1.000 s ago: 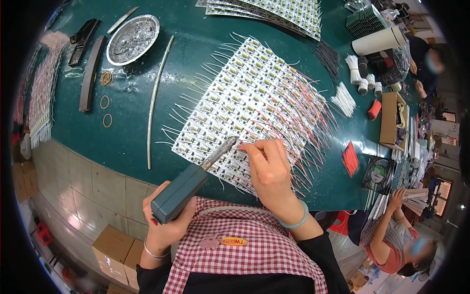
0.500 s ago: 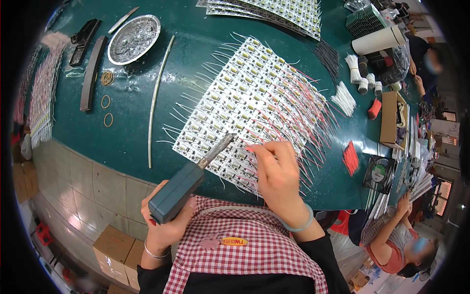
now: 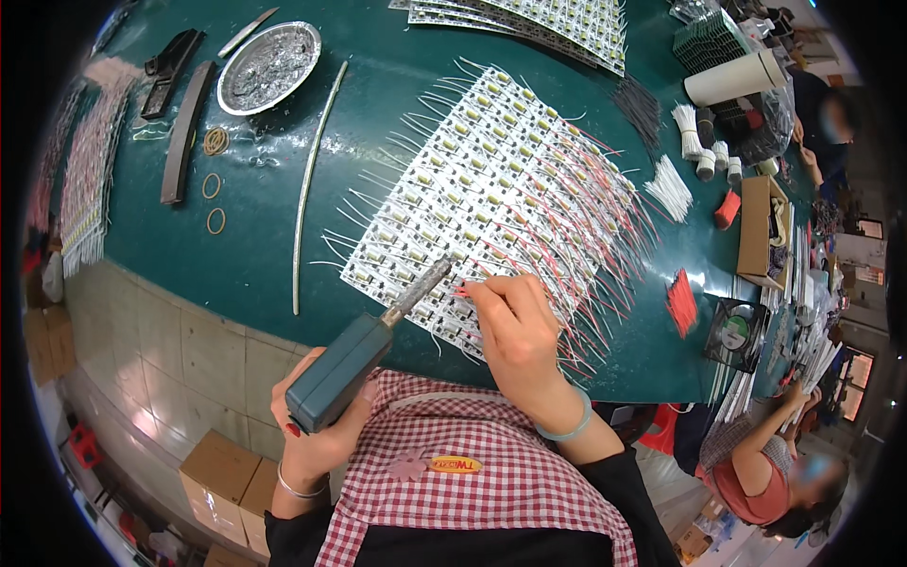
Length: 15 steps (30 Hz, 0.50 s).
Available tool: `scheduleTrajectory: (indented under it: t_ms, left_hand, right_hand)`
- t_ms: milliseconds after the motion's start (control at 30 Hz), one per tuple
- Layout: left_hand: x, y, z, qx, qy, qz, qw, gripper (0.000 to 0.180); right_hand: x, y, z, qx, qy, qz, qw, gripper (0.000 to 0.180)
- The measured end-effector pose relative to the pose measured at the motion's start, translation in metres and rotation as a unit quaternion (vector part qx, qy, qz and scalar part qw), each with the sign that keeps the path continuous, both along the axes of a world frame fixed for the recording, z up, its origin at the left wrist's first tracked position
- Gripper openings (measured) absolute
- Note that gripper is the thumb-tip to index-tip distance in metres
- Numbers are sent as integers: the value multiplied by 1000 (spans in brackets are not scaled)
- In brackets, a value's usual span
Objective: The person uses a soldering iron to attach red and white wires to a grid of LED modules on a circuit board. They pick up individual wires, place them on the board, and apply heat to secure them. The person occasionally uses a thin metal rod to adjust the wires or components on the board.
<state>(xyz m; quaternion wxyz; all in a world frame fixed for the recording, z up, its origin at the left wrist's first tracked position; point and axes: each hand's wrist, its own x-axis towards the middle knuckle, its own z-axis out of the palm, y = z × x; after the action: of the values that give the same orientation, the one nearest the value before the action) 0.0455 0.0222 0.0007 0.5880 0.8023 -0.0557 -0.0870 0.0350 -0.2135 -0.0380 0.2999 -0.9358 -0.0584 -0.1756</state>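
Observation:
In my left hand (image 3: 345,433) is a dark green soldering gun (image 3: 342,367), its fingers wrapped round the body. The greyish metal tip (image 3: 425,285) points up and right, over the lower part of a white circuit board panel (image 3: 463,161). My right hand (image 3: 520,335) is pinched closed just right of the tip, low over the panel; whatever sits between thumb and forefinger is too small to make out. Rows of small yellowish components cover the panel. White wires (image 3: 364,222) stick out along its left side, and red wires (image 3: 567,203) fan out on the right.
A metal bowl (image 3: 223,93) of grey scraps, rubber bands (image 3: 216,142) and a thin rod (image 3: 316,161) lie on the left. More panels (image 3: 529,21) are stacked at the back. Bundles of black, white and red wires (image 3: 681,302) lie right, near a carton (image 3: 754,227). Two people work at right.
My right hand has moved slightly left, closer to the soldering tip. The panel and table things sit slightly shifted in view. The person at lower right has moved their arms.

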Motion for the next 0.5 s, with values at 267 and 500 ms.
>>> scheduleTrajectory:
  t_ms: [267,500]
  left_hand:
    - [-5,5,-1,1,56,-11,998,20]
    - [-1,3,-3,24,-11,-37,999,18]
  right_hand:
    - [-2,5,-3,-9,-2,-12,1000,29]
    - [-3,7,-4,-27,-2,-25,999,26]
